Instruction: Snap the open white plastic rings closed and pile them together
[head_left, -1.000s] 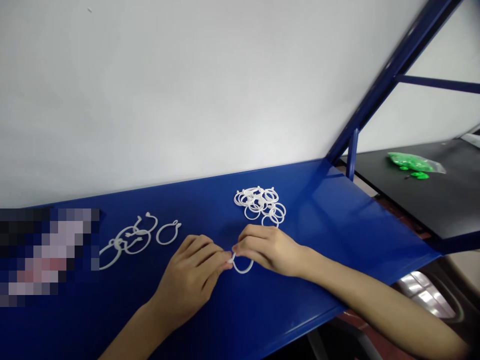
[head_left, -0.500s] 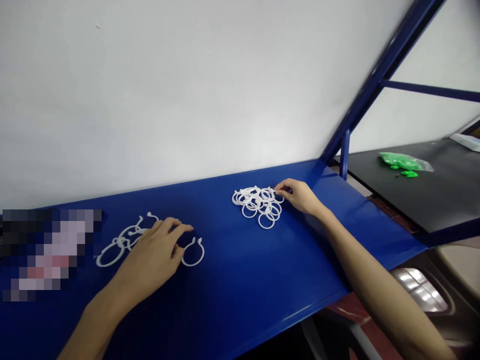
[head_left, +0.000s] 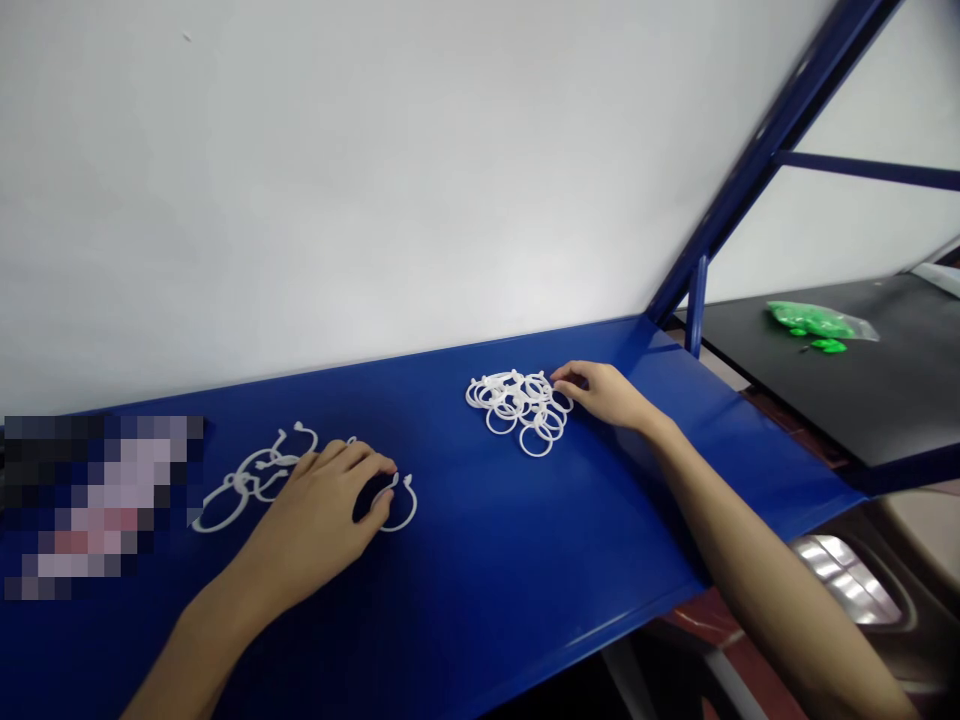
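On the blue shelf [head_left: 480, 560] lies a heap of closed white plastic rings [head_left: 519, 408]. My right hand [head_left: 604, 393] rests at the heap's right edge, fingertips pinched on one ring there. To the left, my left hand [head_left: 319, 520] lies over an opened white ring [head_left: 401, 505], its curled fingertips touching that ring. Several more opened rings [head_left: 251, 480] lie just left of that hand, partly hidden by it.
A white wall stands behind the shelf. A blue slanted frame post [head_left: 750, 170] rises at the right. Beyond it, a black surface [head_left: 862, 390] carries a clear bag of green parts [head_left: 814, 322]. A blurred patch [head_left: 101, 505] covers the far left.
One second ago both hands held one ring together in the middle. My left hand carried it left and set it down by the opened rings; my right hand reached to the heap.
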